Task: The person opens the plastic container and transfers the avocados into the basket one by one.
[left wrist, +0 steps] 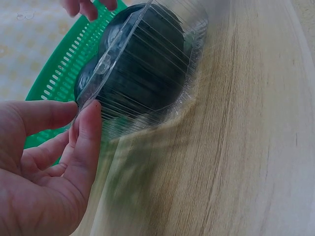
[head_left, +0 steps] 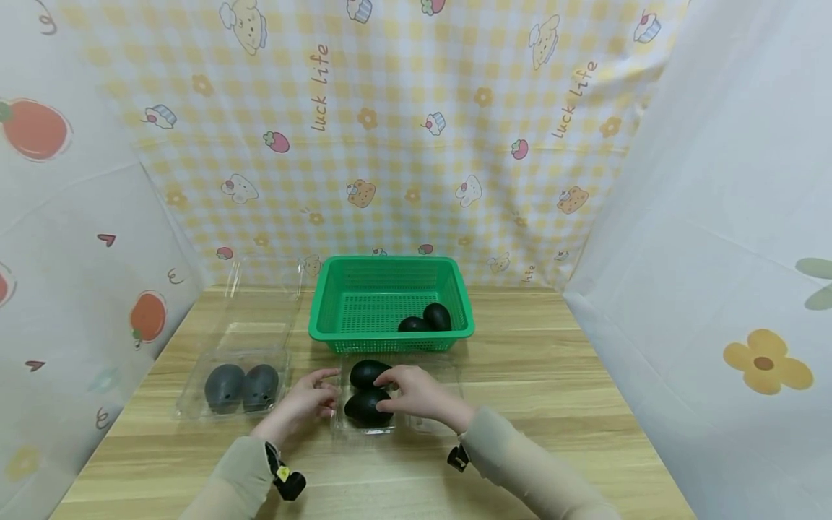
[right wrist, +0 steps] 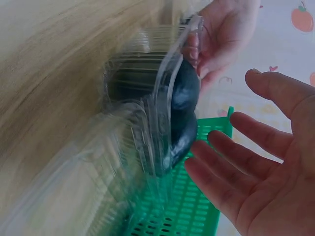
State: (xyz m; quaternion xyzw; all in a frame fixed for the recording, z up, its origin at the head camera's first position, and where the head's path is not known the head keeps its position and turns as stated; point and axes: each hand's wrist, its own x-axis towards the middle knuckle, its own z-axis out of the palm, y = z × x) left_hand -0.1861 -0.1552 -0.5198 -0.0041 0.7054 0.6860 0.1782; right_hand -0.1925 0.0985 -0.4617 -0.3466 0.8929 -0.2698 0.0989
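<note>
In front of me stands an open clear plastic clamshell box, its lid folded out to the right. Two dark, avocado-shaped fruits sit in its base, a rear one and a front one. With thumb and finger, my left hand pinches the rim at the box's left side. My right hand is over the right side of the fruits, fingers spread and apart from them in the right wrist view; nothing is held in it.
Behind the box stands a green plastic basket with two more dark fruits in its right front corner. Another clear clamshell box lies to the left, its lid raised at the back, holding two greyish-looking fruits. Patterned cloth hangs behind the wooden table.
</note>
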